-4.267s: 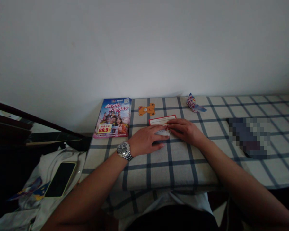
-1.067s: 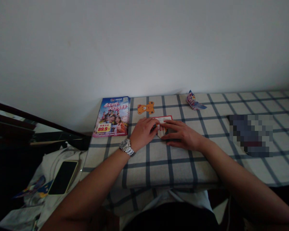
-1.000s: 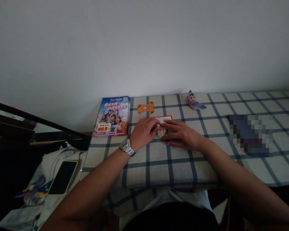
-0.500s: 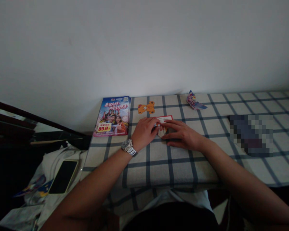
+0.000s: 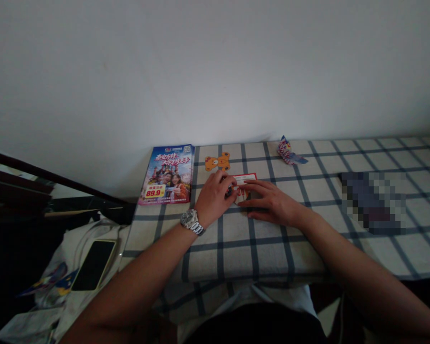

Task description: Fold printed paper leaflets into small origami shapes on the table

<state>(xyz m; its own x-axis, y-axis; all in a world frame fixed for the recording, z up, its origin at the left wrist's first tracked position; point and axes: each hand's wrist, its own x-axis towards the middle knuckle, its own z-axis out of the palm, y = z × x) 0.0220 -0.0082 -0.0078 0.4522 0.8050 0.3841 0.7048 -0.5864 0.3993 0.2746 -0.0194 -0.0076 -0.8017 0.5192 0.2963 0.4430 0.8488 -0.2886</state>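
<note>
A small card with a red border and white face (image 5: 250, 177) lies on the checked tablecloth, partly covered by both hands. My left hand (image 5: 215, 197), with a metal watch at the wrist, rests at the card's left side. Its fingers are curled together around something small and dark that I cannot make out. My right hand (image 5: 272, 203) lies over the card's right side, fingers stretched out and apart, with the tips close to my left fingers. Just beyond my left hand is a flat orange bear cutout (image 5: 218, 162).
A stack of printed flyers (image 5: 167, 174) lies at the table's left end. Near the wall sits a crumpled wrapper (image 5: 289, 152). A blurred dark item (image 5: 372, 203) is on the right. Lower left, a phone (image 5: 94, 265) rests on white bags (image 5: 79, 234).
My left fingers have shifted slightly over the card, lifting and curling a little more. My right hand stays nearly in place. The other things have not moved on the table.
</note>
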